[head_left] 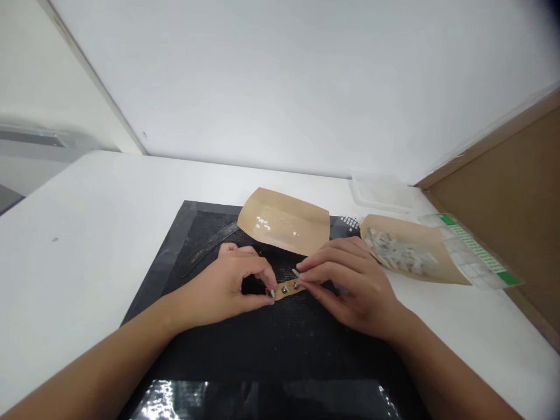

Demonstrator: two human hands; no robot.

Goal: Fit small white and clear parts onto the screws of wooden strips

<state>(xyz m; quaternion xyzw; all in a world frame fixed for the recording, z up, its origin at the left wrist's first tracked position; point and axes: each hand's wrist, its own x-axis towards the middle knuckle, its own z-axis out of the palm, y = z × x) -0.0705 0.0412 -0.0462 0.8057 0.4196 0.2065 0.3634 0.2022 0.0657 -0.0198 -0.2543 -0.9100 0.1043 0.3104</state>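
A small tan strip [284, 290] with a few shiny, silvery round pieces on it lies low over the black mat. My left hand [231, 280] pinches its left end between thumb and fingertips, where a small whitish bit also shows. At the strip's right end, my right hand [350, 286] is closed in a pinch on a small, thin, greyish-white piece [296, 272]. That piece tilts just above the strip; whether the two touch I cannot tell. Part of the strip's right end is hidden by the right fingers.
The black mat [271, 350] covers the white table [87, 233]. Behind my hands a tan paper tray [297, 213] holds several white bits. A second tray [455, 271], at right, holds small clear packets [402, 254], beside a green-marked clear plastic piece [481, 251]. A clear lid [380, 195] lies behind.
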